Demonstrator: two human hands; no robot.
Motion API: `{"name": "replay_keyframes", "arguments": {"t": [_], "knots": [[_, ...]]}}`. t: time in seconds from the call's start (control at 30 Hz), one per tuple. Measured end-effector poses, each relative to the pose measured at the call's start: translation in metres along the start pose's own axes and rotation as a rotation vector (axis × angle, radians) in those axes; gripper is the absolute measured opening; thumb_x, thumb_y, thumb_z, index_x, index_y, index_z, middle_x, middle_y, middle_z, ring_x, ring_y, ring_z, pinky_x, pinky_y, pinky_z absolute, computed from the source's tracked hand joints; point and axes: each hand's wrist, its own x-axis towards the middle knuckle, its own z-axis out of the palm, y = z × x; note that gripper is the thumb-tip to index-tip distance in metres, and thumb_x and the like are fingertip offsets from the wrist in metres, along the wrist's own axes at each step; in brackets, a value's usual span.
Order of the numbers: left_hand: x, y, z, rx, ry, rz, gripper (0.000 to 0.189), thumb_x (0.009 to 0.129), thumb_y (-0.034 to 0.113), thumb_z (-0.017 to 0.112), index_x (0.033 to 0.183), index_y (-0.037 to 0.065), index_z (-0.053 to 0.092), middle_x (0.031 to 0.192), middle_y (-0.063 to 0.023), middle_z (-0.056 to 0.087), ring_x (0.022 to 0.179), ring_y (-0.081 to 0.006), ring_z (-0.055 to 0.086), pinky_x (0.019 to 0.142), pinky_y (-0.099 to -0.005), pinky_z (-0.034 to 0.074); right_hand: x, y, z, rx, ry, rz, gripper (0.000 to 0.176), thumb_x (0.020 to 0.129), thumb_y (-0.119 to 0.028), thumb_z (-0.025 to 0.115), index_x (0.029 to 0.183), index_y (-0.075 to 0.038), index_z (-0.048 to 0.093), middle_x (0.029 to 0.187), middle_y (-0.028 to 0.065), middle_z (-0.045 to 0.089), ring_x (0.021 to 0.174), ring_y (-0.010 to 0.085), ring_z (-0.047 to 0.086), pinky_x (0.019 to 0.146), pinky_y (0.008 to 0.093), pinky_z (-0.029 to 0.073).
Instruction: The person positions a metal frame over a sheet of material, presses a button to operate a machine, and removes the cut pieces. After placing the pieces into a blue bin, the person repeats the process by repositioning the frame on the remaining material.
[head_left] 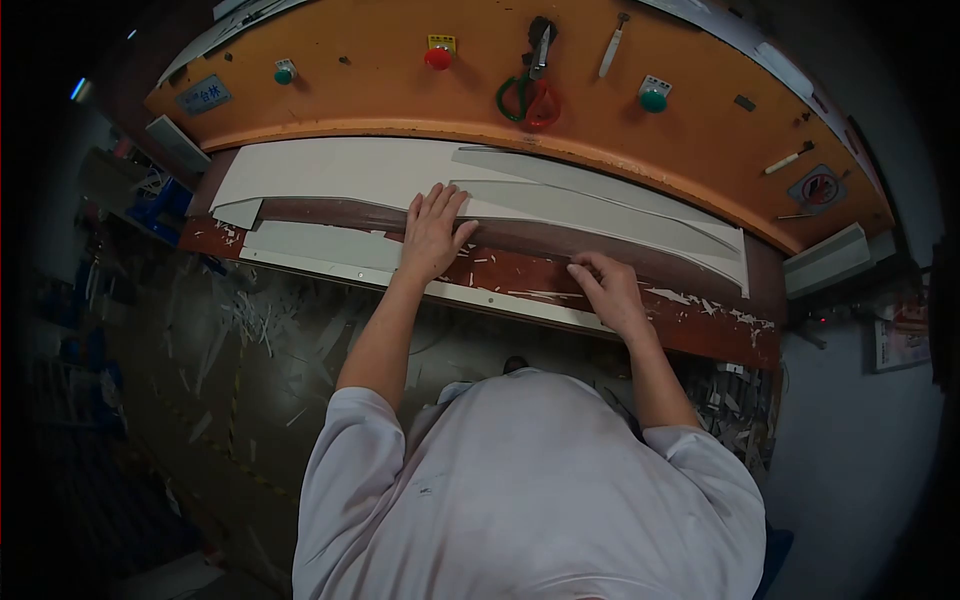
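Observation:
My left hand (433, 236) lies flat with its fingers spread, the fingertips over the front edge of a large white sheet (330, 165). My right hand (609, 292) is above the dark red work surface (490, 272), its fingers curled and drawn together near the thumb. Whatever it may pinch is too small to make out. Narrower white cut pieces (590, 175) overlap the large sheet on the right. A pale flat piece (315, 243) lies to the left of my left hand, along a metal edge strip (390, 282).
Behind the sheet rises an orange machine panel (350, 95) with a red button (437, 59), a green button (653, 101) and hanging scissors (525, 100). White scraps (670, 297) litter the surface's right side; more offcuts (255, 320) lie on the floor.

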Motion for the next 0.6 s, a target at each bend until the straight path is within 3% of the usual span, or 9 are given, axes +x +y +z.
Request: {"name": "replay_keyframes", "arguments": {"t": [0.13,0.23,0.6], "knots": [[0.0,-0.001,0.001,0.009,-0.02,0.004,0.055,0.102,0.044,0.057,0.146,0.011,0.052,0.155,-0.0141,0.048,0.15,-0.0331,0.035,0.124,-0.0535,0.02,-0.053,0.01,0.05,-0.144,0.1,-0.141,0.025,0.094,-0.025,0.071,0.107,-0.003,0.071,0.105,0.0163,0.072,0.097,0.0369,0.068,0.092,0.0464,0.051],[-0.002,-0.004,0.005,0.021,-0.02,0.022,0.056,0.103,0.046,0.055,0.147,0.011,0.052,0.156,-0.0145,0.047,0.15,-0.0337,0.035,0.124,-0.0537,0.02,-0.062,0.003,0.057,-0.173,0.152,-0.1,0.027,0.096,-0.027,0.069,0.109,-0.003,0.069,0.107,0.0151,0.07,0.104,0.0366,0.066,0.092,0.045,0.05],[-0.003,-0.005,-0.001,-0.049,-0.041,0.034,0.058,0.102,0.045,0.058,0.147,0.009,0.051,0.157,-0.0169,0.046,0.15,-0.0361,0.035,0.123,-0.055,0.02,-0.054,-0.013,0.062,-0.091,0.221,0.004,0.024,0.094,-0.024,0.071,0.099,-0.001,0.07,0.097,0.016,0.07,0.094,0.0366,0.068,0.084,0.0456,0.051]]}}
